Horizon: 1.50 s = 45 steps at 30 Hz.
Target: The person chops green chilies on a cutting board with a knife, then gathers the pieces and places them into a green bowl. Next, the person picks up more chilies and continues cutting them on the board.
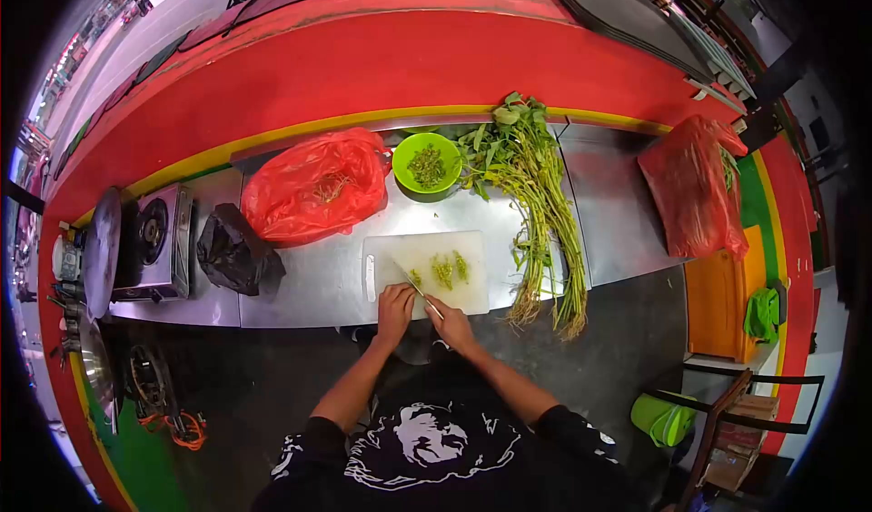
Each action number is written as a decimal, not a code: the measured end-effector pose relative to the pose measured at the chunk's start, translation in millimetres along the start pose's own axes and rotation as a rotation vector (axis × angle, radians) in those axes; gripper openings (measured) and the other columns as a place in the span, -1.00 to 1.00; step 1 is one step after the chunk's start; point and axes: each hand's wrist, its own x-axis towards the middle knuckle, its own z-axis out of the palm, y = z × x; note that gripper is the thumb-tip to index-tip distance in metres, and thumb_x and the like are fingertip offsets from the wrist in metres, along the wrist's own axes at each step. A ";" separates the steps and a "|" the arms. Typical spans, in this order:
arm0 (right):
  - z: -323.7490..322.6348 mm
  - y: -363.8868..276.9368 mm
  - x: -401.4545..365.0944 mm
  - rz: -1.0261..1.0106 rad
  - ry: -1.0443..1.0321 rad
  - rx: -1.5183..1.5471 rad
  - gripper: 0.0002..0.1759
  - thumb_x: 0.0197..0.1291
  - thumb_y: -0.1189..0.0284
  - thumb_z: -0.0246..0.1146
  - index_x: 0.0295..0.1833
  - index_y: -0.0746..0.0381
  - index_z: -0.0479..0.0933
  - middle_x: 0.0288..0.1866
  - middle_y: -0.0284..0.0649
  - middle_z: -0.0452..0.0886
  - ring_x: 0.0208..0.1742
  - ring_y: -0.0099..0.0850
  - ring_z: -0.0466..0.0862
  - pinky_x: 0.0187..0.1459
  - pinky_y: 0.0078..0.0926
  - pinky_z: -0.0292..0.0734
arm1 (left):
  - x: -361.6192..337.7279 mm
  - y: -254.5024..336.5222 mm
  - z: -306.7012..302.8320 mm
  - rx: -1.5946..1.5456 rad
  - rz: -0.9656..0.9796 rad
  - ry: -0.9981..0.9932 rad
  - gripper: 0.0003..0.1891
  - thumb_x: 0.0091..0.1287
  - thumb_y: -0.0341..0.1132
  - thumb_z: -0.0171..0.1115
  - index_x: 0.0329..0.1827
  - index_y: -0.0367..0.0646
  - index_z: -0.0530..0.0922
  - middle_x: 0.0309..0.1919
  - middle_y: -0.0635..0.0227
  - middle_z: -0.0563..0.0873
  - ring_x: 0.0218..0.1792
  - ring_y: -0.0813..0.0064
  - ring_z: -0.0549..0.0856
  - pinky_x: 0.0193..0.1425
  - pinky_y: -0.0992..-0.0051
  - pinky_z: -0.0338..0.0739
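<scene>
A white cutting board (381, 280) lies on the steel counter near its front edge. My right hand (450, 325) is closed round the handle of a knife (420, 288), whose blade slants up and left across the board. Close by the blade, my left hand (396, 310) rests on the board's front edge with its fingers curled together; whatever is under them is hidden. Small piles of chopped greens (442, 271) lie right of the blade. Behind the board stands a green bowl (401, 168) with chopped greens inside. Long leafy stalks with roots (545, 194) lie to the right.
An open red plastic bag (300, 203) holding root scraps and a black plastic bag (238, 253) lie left. Beyond them is a gas stove (163, 239). Another red bag (698, 189) sits at the far right. A green bucket (661, 419) stands low at right.
</scene>
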 end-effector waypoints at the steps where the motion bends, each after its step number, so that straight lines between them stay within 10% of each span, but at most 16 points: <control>1: 0.8 -1.3 2.1 0.014 -0.019 -0.027 -0.56 0.50 0.14 0.22 0.36 0.07 0.61 0.04 0.17 0.74 0.06 0.19 0.72 0.09 -0.04 0.65 | -0.1 0.5 -1.4 0.011 -0.004 0.001 -0.85 0.30 -0.49 0.38 -0.09 -0.26 0.73 -0.06 0.22 0.75 -0.01 0.12 0.67 0.06 0.22 0.53; 45: -12.1 0.6 -3.7 0.011 -0.101 0.015 -0.54 0.53 0.10 0.19 0.37 0.09 0.61 0.10 0.13 0.73 0.14 0.12 0.72 0.16 -0.09 0.63 | -3.4 -11.9 -1.2 -0.106 -0.107 0.043 -0.86 0.30 -0.49 0.39 -0.10 -0.28 0.72 -0.10 0.12 0.74 -0.02 0.07 0.70 0.10 0.21 0.58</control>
